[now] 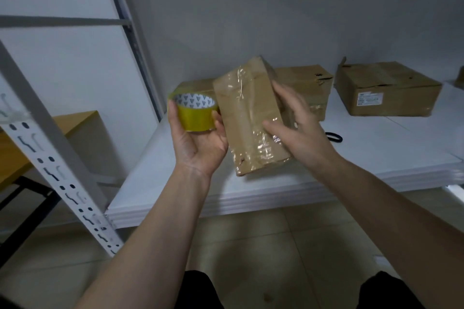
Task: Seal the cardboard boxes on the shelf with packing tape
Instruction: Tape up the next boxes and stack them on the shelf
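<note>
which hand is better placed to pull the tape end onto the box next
Right, probably. The left hand is full, cradling the tape roll, while the right hand rests open-fingered against the tilted box, free to pinch the tape end.

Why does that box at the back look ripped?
The middle box at the back of the shelf has a torn top edge with a dark hole. The far box has a flap corner sticking up.

Label print on far right box [388, 88] too small to read. Box behind tape roll [196, 114] mostly hidden. Behind the tilted box [251, 115], middle box [307, 88] partly covered. Black loop [334, 137] right of it half hidden by right hand [298, 130].
</note>
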Motion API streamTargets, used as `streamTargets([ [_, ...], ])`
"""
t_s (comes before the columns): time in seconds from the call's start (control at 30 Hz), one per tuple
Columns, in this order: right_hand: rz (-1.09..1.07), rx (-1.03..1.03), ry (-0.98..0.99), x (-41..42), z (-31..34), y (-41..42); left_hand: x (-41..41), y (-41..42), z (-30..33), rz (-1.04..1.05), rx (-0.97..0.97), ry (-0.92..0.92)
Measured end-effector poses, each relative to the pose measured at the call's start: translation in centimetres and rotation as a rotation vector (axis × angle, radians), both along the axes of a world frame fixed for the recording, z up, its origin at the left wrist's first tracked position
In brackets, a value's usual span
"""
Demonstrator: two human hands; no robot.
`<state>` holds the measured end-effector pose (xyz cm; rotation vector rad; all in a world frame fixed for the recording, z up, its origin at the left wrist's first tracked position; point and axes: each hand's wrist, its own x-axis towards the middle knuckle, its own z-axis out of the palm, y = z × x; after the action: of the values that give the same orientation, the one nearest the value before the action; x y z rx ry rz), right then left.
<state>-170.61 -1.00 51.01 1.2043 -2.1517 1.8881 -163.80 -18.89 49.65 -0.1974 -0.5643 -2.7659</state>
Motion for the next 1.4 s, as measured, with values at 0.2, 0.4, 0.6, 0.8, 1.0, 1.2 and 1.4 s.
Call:
streamTargets([
  [0.2,-0.306,0.125,0.455,0.4,-1.7,-0.7,0.2,-0.4,-0.9,0.061,-0.02,-0.075],
  [0.4,-0.577,0.339,0.737,0.9,-2.2,-1.2,0.2,-0.5,-0.5,0.139,0.011,-0.096],
  [0.6,-0.583,0.502,0.73,0.8,-1.2,-0.8,0.3,-0.7,0.5,0.158,0.013,-0.119],
  [0.8,-0.4,0.832,0.506,1.4,2.0,-1.1,0.6,-1.3,2.1,0.065,-0.298,-0.165],
  [1.0,-0.214,0.423,0.167,0.2,4.6,-2.4,0.9,-0.7,5.4,-0.018,-0.71,-0.216],
  [1.2,-0.06,-0.03,-0.004,-2.6,7.8,-5.6,0.7,0.1,8.0,-0.083,-1.051,-0.255],
  [1.4,-0.276,-0.06,0.177,-3.4,8.6,-6.4,1.0,-1.2,5.7,-0.073,-0.729,-0.335],
])
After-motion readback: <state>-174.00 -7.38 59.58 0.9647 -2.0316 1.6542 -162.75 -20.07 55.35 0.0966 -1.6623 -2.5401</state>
